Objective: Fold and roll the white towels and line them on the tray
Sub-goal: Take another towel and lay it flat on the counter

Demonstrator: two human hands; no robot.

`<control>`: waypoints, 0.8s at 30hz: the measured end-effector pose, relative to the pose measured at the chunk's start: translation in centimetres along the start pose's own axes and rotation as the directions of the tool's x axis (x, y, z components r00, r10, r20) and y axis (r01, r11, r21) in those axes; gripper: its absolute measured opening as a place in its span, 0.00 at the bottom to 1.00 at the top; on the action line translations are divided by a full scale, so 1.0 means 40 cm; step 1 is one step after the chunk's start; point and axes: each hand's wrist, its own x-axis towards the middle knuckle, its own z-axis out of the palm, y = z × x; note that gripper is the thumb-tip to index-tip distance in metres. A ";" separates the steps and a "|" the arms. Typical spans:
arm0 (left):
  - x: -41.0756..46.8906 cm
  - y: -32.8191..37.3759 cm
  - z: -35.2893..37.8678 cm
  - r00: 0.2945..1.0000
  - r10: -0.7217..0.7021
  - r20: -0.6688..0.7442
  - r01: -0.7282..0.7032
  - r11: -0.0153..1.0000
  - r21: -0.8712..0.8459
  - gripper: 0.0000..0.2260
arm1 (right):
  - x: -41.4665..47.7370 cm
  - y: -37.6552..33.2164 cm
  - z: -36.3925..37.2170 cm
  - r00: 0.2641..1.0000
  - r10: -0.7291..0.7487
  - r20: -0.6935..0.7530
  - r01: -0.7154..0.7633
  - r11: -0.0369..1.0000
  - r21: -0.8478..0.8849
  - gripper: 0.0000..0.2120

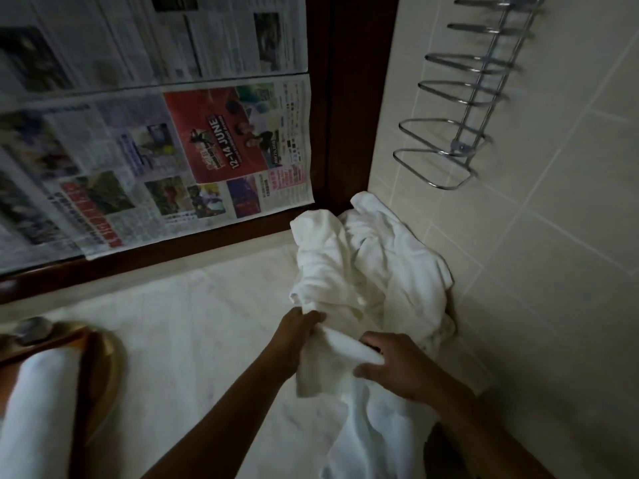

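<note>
A white towel (pixel 366 420) hangs crumpled between both hands over the pale counter (pixel 193 323), soft and creased, with one thick fold stretched across from hand to hand and the rest dropping in loose folds toward the bottom edge, where it is cut off. The left hand (pixel 301 326) is closed round a bunched part at its upper end, fingers curled into the cloth. The right hand (pixel 401 368) grasps the fold from the other side, thumb under and fingers over it. Just behind them a pile (pixel 366 264) of more white cloth is heaped in the corner against the tiled wall (pixel 553 271). Where the held towel ends and the pile begins is hard to make out, since the upper end runs straight into the heap. At lower left a roll (pixel 41 402), smooth and tight, lies on a tray (pixel 107 368) with a brown-gold rim. Both are cut by the picture's edge, so how many rolls lie there cannot be told. A grey object (pixel 33 330) at the tray's far end is too blurred to name. Newspaper (pixel 173 150) covers the pane inside the dark wooden frame (pixel 349 98), and its print is mostly smeared. A wire rack (pixel 461 146) hangs on the wall, its top out of view.
</note>
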 end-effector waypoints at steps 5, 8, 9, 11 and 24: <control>-0.088 -0.052 -0.116 1.000 0.020 -0.009 -0.019 0.995 0.097 0.16 | 0.021 0.009 -0.011 0.985 -0.042 -0.166 0.047 0.999 0.026 0.08; -0.135 -0.062 -0.206 0.997 0.053 -0.052 -0.045 0.988 0.150 0.10 | 0.058 -0.003 -0.080 0.937 0.096 -0.337 -0.056 0.990 0.127 0.16; -0.150 -0.063 -0.238 0.996 0.051 -0.079 -0.038 0.987 0.154 0.09 | 0.075 -0.002 -0.107 0.910 0.132 -0.394 -0.076 0.985 0.155 0.18; -0.183 -0.067 -0.297 0.990 0.076 -0.119 -0.053 0.981 0.188 0.09 | 0.110 -0.005 -0.163 0.839 0.150 -0.523 -0.063 0.982 0.179 0.20; -0.402 -0.115 -0.457 0.869 0.278 -0.410 -0.157 0.940 0.304 0.11 | 0.297 0.080 -0.165 0.775 0.225 -0.591 -0.231 0.971 0.066 0.39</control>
